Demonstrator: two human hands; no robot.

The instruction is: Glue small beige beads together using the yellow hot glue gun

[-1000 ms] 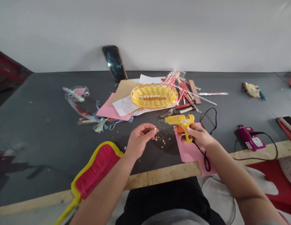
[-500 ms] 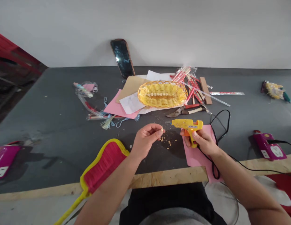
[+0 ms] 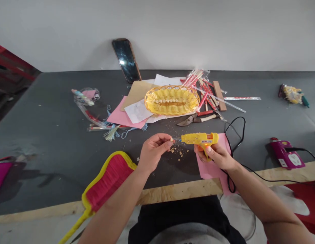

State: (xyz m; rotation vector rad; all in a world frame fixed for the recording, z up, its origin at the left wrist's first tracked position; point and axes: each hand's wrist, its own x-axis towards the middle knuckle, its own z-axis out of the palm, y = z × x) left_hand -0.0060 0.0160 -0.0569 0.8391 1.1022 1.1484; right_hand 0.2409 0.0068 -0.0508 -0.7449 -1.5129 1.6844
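Observation:
My right hand [image 3: 217, 154] is wrapped round the handle of a yellow hot glue gun [image 3: 198, 138], its nozzle pointing left and a small orange light glowing on it. Between the thumb and forefinger of my left hand [image 3: 156, 149] is a small pale wooden piece [image 3: 171, 139], right at the nozzle tip. Whether the two touch I cannot tell. Small wood bits [image 3: 180, 154] lie scattered on the table below. Beyond my hands is a yellow woven basket [image 3: 149, 101] holding a row of small pale flower-like pieces [image 3: 167, 101] and a thin brown stick.
Pruning shears [image 3: 195, 118] and a wooden block [image 3: 219, 96] lie right of the basket, by wrapped red sticks. A phone [image 3: 125, 61] leans on the wall. A red-and-yellow fan shape [image 3: 106, 181] overhangs the front edge. A black cord [image 3: 244, 135] runs right, near a purple power box [image 3: 287, 154].
The glue gun's nozzle and the small wooden piece in my left hand have come together. The whole view has shifted slightly.

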